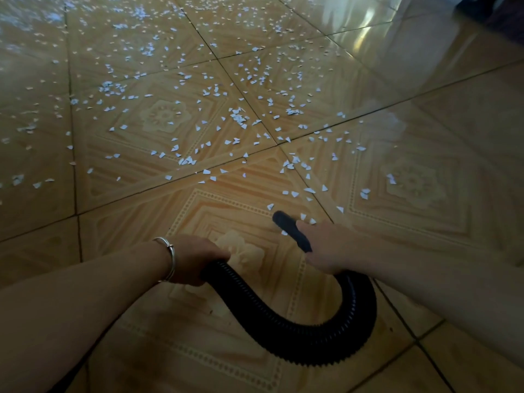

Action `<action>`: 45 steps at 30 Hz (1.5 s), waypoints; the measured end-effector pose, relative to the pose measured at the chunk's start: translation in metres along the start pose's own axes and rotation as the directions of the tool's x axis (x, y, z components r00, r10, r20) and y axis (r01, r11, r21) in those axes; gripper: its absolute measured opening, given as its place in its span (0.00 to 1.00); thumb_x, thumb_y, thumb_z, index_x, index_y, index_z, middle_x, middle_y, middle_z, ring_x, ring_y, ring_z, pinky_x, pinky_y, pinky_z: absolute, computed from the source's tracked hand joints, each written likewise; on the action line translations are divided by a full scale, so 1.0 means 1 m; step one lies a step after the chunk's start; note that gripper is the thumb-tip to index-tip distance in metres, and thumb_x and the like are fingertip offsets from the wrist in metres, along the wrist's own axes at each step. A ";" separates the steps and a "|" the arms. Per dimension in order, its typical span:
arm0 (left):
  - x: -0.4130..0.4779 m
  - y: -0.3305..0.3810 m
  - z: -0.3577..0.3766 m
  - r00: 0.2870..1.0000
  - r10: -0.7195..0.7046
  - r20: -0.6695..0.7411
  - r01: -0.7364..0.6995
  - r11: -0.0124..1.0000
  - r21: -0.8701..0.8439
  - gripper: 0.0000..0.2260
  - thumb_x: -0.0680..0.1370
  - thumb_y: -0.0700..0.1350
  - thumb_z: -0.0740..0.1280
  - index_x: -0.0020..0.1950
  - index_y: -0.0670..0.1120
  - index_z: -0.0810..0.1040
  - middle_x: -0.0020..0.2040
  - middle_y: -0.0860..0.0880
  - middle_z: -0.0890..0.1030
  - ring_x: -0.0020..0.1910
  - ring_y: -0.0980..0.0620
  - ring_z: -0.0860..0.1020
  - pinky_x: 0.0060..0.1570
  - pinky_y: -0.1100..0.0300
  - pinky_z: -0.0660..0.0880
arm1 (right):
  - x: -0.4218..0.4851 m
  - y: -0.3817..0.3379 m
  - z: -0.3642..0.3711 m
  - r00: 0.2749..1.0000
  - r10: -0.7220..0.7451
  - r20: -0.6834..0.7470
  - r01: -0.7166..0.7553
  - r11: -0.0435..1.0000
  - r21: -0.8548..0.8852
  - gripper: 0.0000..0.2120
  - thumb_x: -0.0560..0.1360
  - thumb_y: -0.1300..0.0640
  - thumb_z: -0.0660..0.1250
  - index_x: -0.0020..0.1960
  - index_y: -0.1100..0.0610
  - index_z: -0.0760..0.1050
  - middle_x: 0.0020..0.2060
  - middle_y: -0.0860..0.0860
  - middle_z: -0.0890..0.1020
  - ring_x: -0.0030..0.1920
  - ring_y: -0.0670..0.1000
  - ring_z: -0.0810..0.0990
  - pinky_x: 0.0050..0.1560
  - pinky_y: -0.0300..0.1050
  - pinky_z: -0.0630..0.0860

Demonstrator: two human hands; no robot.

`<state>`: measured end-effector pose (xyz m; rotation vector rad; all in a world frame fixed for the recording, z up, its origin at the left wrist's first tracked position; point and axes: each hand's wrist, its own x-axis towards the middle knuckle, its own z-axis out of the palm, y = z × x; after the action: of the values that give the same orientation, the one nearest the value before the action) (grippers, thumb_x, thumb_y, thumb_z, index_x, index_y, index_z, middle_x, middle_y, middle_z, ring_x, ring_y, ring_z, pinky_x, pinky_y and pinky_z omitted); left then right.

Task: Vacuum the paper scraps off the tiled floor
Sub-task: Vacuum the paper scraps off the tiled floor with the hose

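The view is filled by a glossy tan ceramic-tiled floor (439, 114), printed with flower medallions and striped borders and crossed by dark grout lines. A black ribbed flexible vacuum hose (283, 333) is seen curving in a deep loop low over the near tiles, from the left hand round to the right. The hose is gripped by the left hand (195, 259), whose fingers are curled over its upper end. The other end is held by the right hand (326, 248), which is wrapped around the point where the hose meets a smooth black tubular nozzle (286, 222). The nozzle is pointed forward and to the left, with its tip just beside the nearest bits of paper. A thin silver bangle (170, 259) is worn on the left wrist. Small white torn paper scraps (236, 117) are scattered thickly over the middle and far tiles, with only a few lying close around the nozzle tip.
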<state>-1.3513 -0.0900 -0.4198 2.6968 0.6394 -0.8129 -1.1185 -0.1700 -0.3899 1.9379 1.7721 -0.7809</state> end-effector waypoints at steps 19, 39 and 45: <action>0.016 0.012 -0.036 0.993 0.015 0.117 -0.028 0.993 0.115 0.13 0.74 0.44 0.62 0.58 0.49 0.70 0.55 0.50 0.76 0.55 0.49 0.75 0.49 0.59 0.70 | 0.006 0.025 0.001 1.000 -0.018 -0.013 0.018 0.998 0.066 0.14 0.78 0.59 0.60 0.62 0.55 0.62 0.54 0.55 0.75 0.45 0.52 0.73 0.42 0.45 0.71; 0.071 0.029 -0.068 0.995 -0.037 0.096 0.024 0.990 0.137 0.12 0.75 0.40 0.63 0.57 0.47 0.70 0.54 0.47 0.76 0.53 0.47 0.75 0.46 0.58 0.69 | 0.027 0.071 -0.025 0.993 0.007 -0.120 -0.004 1.000 0.024 0.20 0.77 0.60 0.61 0.67 0.56 0.60 0.50 0.55 0.75 0.43 0.54 0.74 0.42 0.46 0.73; 0.093 0.041 -0.087 0.978 -0.065 0.198 0.013 0.968 0.251 0.14 0.77 0.41 0.62 0.63 0.48 0.67 0.57 0.48 0.73 0.55 0.48 0.74 0.41 0.59 0.67 | 0.026 0.087 -0.009 0.986 -0.136 -0.092 0.138 0.990 0.014 0.25 0.80 0.58 0.58 0.74 0.54 0.54 0.52 0.56 0.75 0.48 0.55 0.75 0.41 0.45 0.71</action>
<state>-1.2223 -0.0641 -0.3980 2.7712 0.5782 -1.2394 -1.0302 -0.1549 -0.4063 1.9084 1.9767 -0.7699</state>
